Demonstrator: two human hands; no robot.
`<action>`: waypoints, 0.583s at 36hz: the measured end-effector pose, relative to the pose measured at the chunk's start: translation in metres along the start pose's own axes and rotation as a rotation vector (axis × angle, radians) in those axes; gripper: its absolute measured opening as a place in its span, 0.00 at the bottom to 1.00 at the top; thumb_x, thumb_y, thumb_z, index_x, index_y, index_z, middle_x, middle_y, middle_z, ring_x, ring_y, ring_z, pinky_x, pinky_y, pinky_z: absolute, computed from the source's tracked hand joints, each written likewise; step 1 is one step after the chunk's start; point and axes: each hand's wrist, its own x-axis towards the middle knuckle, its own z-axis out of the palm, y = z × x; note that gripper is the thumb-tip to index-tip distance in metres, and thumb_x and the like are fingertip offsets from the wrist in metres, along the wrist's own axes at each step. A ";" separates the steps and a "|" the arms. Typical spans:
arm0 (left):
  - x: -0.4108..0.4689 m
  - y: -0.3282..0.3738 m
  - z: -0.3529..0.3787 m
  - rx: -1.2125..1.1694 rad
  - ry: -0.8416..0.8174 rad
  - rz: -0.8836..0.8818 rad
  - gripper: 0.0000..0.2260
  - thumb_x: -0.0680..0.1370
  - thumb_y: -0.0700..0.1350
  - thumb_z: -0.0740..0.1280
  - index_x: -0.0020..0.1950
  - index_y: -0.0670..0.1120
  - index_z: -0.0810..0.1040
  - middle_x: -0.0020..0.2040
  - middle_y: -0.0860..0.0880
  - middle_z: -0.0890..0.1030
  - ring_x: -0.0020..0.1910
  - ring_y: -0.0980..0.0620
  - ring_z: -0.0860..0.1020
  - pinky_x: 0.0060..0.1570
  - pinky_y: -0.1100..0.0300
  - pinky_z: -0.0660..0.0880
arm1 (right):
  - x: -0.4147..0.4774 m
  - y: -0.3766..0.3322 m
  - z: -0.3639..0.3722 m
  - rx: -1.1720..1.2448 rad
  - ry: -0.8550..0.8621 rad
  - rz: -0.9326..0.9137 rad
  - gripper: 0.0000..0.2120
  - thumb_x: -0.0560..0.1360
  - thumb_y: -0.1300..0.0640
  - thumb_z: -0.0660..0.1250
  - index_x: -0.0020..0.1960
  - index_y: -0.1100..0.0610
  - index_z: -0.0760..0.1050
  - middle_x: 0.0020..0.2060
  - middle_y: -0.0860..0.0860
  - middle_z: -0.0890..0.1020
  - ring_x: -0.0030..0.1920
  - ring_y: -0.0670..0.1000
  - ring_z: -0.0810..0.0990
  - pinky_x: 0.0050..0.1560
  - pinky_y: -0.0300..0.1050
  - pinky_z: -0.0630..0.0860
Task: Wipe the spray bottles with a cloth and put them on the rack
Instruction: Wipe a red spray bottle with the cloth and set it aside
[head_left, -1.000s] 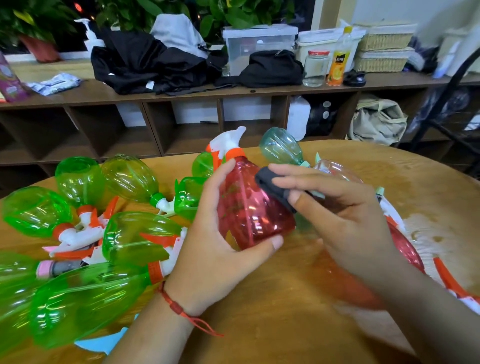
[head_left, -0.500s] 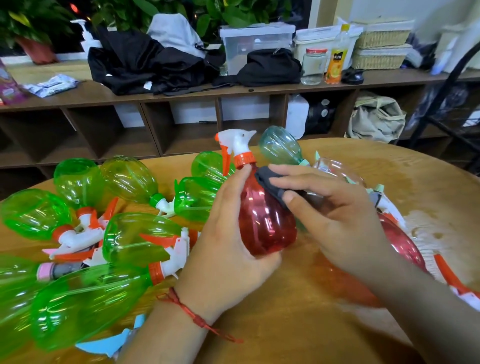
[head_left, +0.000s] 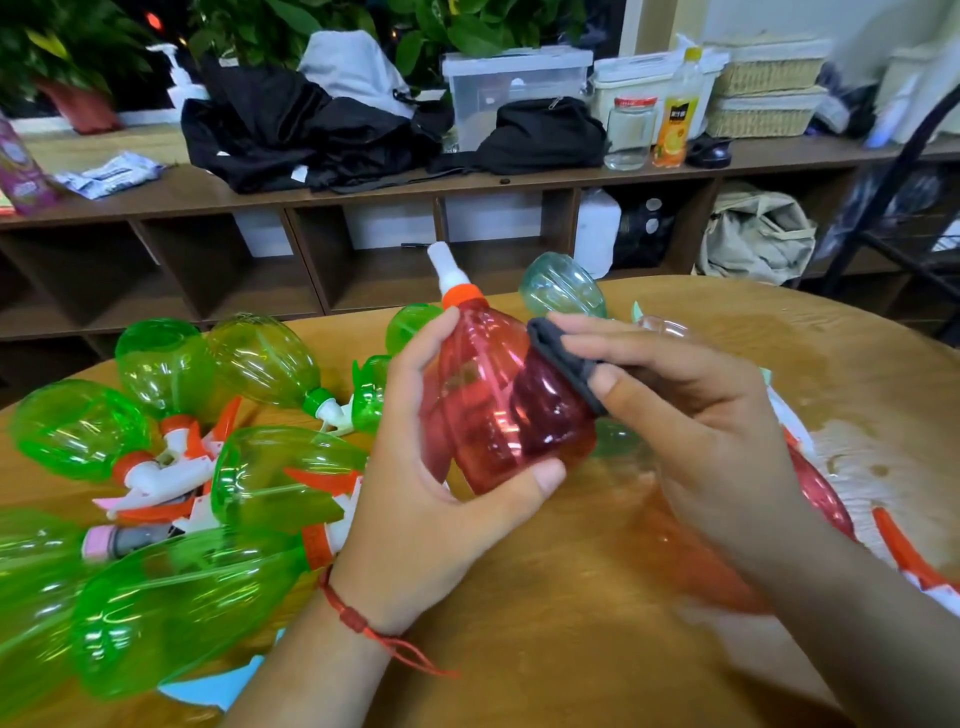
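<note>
**Left grip** (head_left: 431, 483), nearest the viewer, curls round the red spray bottle (head_left: 498, 410), with the thumb under its base and the fingers behind it. It holds the bottle clear of the wooden surface (head_left: 571, 623), the white nozzle tilted up and away. **Right grip** (head_left: 691, 415), just right of the bottle, pinches a dark cloth (head_left: 563, 364) folded over its fingers and presses it against the bottle's upper right flank. Judged step: wiping this one bottle.

Left of the left grip, many green spray bottles (head_left: 280, 467) lie on their sides, touching one another. Behind the right grip lies a second red bottle (head_left: 821, 493), and beyond both grips a pale teal bottle (head_left: 561, 286). Whether any of these is already wiped cannot be told.

Farther off stands a cluttered wooden shelf (head_left: 363, 182). A dark metal frame (head_left: 883, 208) at far right may be the rack, and no spray bottle shows on it. Judged progress: early, with most of the wiping and all of the racking left.
</note>
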 end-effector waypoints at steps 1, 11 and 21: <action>-0.001 0.001 0.000 -0.004 -0.028 0.008 0.47 0.69 0.45 0.83 0.83 0.48 0.62 0.77 0.50 0.73 0.74 0.44 0.76 0.68 0.48 0.79 | 0.001 0.000 0.000 0.056 0.013 0.028 0.14 0.81 0.69 0.66 0.63 0.60 0.82 0.64 0.55 0.85 0.69 0.56 0.81 0.65 0.50 0.80; -0.002 -0.001 0.001 0.359 -0.251 0.097 0.51 0.67 0.50 0.86 0.84 0.53 0.61 0.79 0.61 0.67 0.80 0.56 0.68 0.76 0.58 0.70 | 0.006 0.008 -0.006 0.167 0.045 0.155 0.16 0.81 0.73 0.63 0.58 0.59 0.86 0.64 0.55 0.85 0.69 0.57 0.81 0.64 0.52 0.81; 0.007 -0.009 -0.004 0.453 0.089 0.227 0.47 0.68 0.42 0.85 0.82 0.47 0.64 0.79 0.46 0.69 0.80 0.47 0.69 0.78 0.50 0.68 | 0.000 0.012 0.003 -0.033 0.020 0.032 0.14 0.77 0.71 0.71 0.58 0.58 0.85 0.62 0.53 0.86 0.67 0.55 0.82 0.69 0.54 0.78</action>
